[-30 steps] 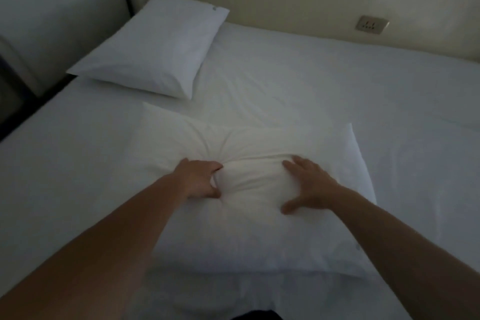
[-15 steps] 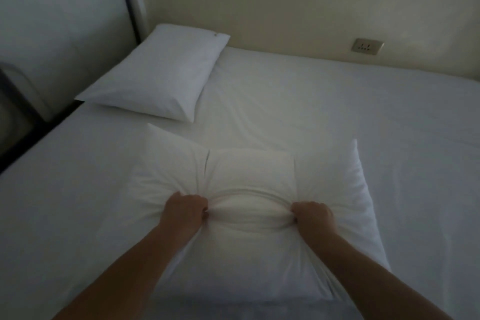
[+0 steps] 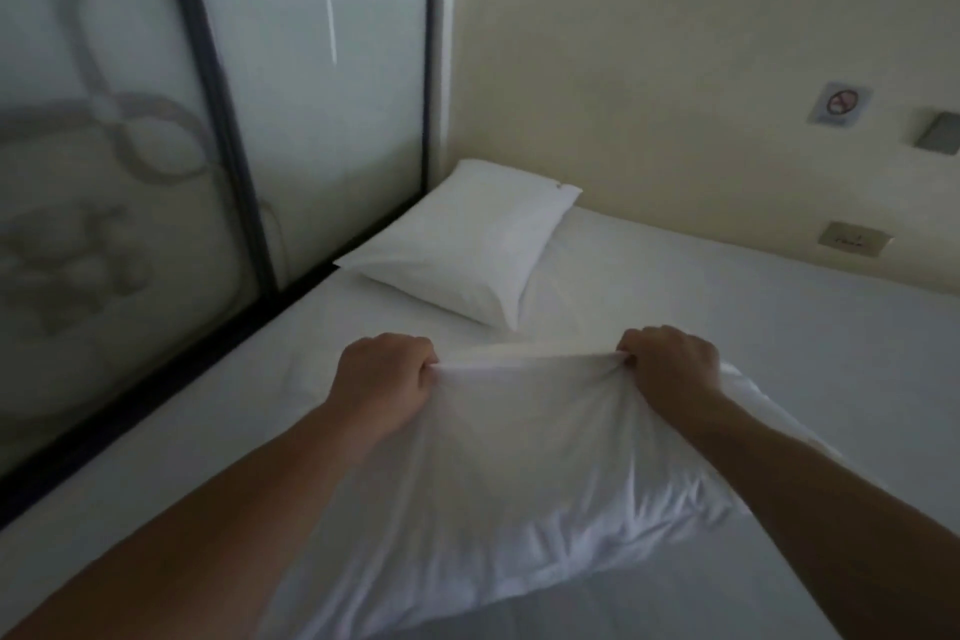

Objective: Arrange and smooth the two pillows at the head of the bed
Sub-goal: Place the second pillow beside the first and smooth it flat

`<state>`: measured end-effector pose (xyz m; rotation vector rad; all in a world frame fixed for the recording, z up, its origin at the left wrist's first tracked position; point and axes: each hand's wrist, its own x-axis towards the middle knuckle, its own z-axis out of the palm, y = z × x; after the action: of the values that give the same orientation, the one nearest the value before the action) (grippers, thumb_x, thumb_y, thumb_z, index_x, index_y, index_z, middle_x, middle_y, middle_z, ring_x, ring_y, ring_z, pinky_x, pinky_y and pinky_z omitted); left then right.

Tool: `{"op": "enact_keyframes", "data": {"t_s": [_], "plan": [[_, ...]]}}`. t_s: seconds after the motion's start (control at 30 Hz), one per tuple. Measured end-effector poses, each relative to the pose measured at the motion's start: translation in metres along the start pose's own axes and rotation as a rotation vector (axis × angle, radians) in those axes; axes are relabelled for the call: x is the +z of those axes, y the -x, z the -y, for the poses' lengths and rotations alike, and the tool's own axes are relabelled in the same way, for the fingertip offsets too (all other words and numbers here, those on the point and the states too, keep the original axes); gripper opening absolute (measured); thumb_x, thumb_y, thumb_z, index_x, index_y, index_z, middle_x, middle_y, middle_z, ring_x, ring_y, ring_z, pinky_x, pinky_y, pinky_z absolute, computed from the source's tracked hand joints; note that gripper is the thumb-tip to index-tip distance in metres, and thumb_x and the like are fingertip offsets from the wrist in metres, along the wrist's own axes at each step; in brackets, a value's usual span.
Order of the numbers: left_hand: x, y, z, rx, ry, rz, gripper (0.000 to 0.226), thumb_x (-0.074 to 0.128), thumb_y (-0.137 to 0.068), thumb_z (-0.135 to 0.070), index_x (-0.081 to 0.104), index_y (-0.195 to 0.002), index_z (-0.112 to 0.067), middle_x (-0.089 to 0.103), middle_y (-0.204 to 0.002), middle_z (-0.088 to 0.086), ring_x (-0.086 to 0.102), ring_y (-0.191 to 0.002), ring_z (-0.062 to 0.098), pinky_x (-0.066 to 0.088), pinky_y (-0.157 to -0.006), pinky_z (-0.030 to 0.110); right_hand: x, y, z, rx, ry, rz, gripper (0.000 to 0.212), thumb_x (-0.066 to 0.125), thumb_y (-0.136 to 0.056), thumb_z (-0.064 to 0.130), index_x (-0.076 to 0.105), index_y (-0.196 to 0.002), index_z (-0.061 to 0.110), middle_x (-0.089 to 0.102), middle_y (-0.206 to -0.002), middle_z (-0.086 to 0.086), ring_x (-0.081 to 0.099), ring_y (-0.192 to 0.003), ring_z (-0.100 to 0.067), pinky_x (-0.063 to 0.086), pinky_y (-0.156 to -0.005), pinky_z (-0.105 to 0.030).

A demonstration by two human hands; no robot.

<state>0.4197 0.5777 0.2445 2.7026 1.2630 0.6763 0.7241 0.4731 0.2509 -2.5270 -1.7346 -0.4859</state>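
A white pillow (image 3: pixel 514 478) hangs lifted off the bed in front of me, its cover bunched and stretched between my fists. My left hand (image 3: pixel 382 379) grips a fold of its top edge on the left. My right hand (image 3: pixel 670 364) grips the same edge on the right. A second white pillow (image 3: pixel 467 239) lies flat in the far left corner at the head of the bed, against the wall. The bed (image 3: pixel 753 327) is covered with a white sheet.
A frosted glass partition with a dark frame (image 3: pixel 218 130) runs along the left side of the bed. The cream wall (image 3: pixel 649 68) behind the head carries a socket plate (image 3: pixel 852 239), a switch (image 3: pixel 940 133) and a small sign (image 3: pixel 839 103).
Both hands closed on the near pillow's cover and raised it off the sheet. The view tilted up, showing more of the wall and glass.
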Motion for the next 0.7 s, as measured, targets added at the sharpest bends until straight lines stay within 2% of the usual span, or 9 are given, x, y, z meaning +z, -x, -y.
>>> {"op": "enact_keyframes", "data": {"t_s": [0.13,0.23,0.33,0.43,0.53,0.6,0.63,0.67,0.7], "plan": [[-0.042,0.039,0.052,-0.089,0.003,-0.024,0.013,0.056,-0.085,-0.029,0.066,-0.089,-0.022,0.070,-0.086,-0.001,0.063,-0.083,0.023,0.041,-0.069,0.032,-0.009,-0.061,0.085,-0.110,-0.131,-0.035,0.025,0.050,-0.087,0.021,0.066,-0.099,0.035,0.068,-0.102,0.005,0.061,-0.099,-0.019,0.040,-0.074,-0.029],[-0.057,0.064,0.092,-0.209,-0.021,-0.013,0.015,0.054,-0.088,-0.032,0.064,-0.089,-0.021,0.068,-0.087,-0.001,0.062,-0.082,0.022,0.042,-0.068,0.032,-0.009,-0.104,0.151,-0.267,-0.162,-0.039,0.024,0.052,-0.086,0.021,0.067,-0.099,0.035,0.069,-0.101,0.005,0.063,-0.096,-0.019,0.044,-0.074,-0.029],[-0.049,0.076,0.130,-0.351,-0.024,-0.029,0.019,0.051,-0.090,-0.037,0.062,-0.088,-0.021,0.066,-0.086,-0.003,0.061,-0.082,0.019,0.047,-0.071,0.033,0.006,-0.142,0.211,-0.430,-0.170,-0.037,0.022,0.053,-0.087,0.022,0.067,-0.098,0.034,0.069,-0.097,0.006,0.063,-0.092,-0.017,0.045,-0.072,-0.028],[-0.021,0.085,0.157,-0.497,-0.064,0.078,0.019,0.048,-0.088,-0.042,0.057,-0.090,-0.025,0.062,-0.087,-0.007,0.060,-0.084,0.014,0.046,-0.072,0.030,0.052,-0.166,0.254,-0.512,-0.166,0.025,0.022,0.054,-0.086,0.020,0.067,-0.098,0.033,0.068,-0.098,0.007,0.062,-0.093,-0.015,0.043,-0.074,-0.028],[0.009,0.094,0.166,-0.587,-0.054,0.167,0.009,0.059,-0.078,-0.038,0.055,-0.077,-0.029,0.050,-0.069,-0.011,0.060,-0.079,0.012,0.037,-0.057,0.025,0.102,-0.174,0.272,-0.527,-0.252,0.240,0.028,0.048,-0.089,0.016,0.066,-0.107,0.030,0.066,-0.112,0.004,0.057,-0.108,-0.019,0.042,-0.088,-0.029],[0.025,0.093,0.169,-0.538,-0.064,0.033,0.016,0.063,-0.071,-0.036,0.057,-0.063,-0.023,0.050,-0.062,-0.010,0.060,-0.065,0.017,0.040,-0.042,0.026,0.115,-0.182,0.275,-0.472,-0.369,0.350,0.035,0.045,-0.095,0.021,0.057,-0.127,0.026,0.056,-0.134,0.001,0.047,-0.125,-0.018,0.035,-0.102,-0.028],[0.030,0.086,0.168,-0.513,-0.085,-0.055,0.018,0.056,-0.073,-0.038,0.060,-0.063,-0.023,0.055,-0.066,-0.008,0.060,-0.065,0.019,0.046,-0.043,0.030,0.117,-0.185,0.279,-0.463,-0.397,0.376,0.040,0.042,-0.098,0.028,0.047,-0.138,0.026,0.044,-0.146,0.001,0.038,-0.134,-0.016,0.028,-0.109,-0.029],[0.033,0.073,0.165,-0.507,-0.092,-0.115,0.025,0.047,-0.078,-0.041,0.064,-0.072,-0.024,0.063,-0.077,-0.002,0.062,-0.072,0.022,0.053,-0.053,0.036,0.116,-0.184,0.286,-0.481,-0.411,0.405,0.046,0.038,-0.099,0.037,0.035,-0.145,0.029,0.031,-0.154,0.004,0.026,-0.141,-0.015,0.021,-0.114,-0.031],[0.038,0.056,0.162,-0.523,-0.103,-0.126,0.036,0.038,-0.081,-0.044,0.068,-0.089,-0.025,0.068,-0.094,0.002,0.064,-0.087,0.026,0.056,-0.071,0.043,0.114,-0.179,0.299,-0.549,-0.440,0.429,0.052,0.032,-0.099,0.047,0.024,-0.148,0.033,0.019,-0.158,0.006,0.015,-0.144,-0.013,0.015,-0.116,-0.035]]}}
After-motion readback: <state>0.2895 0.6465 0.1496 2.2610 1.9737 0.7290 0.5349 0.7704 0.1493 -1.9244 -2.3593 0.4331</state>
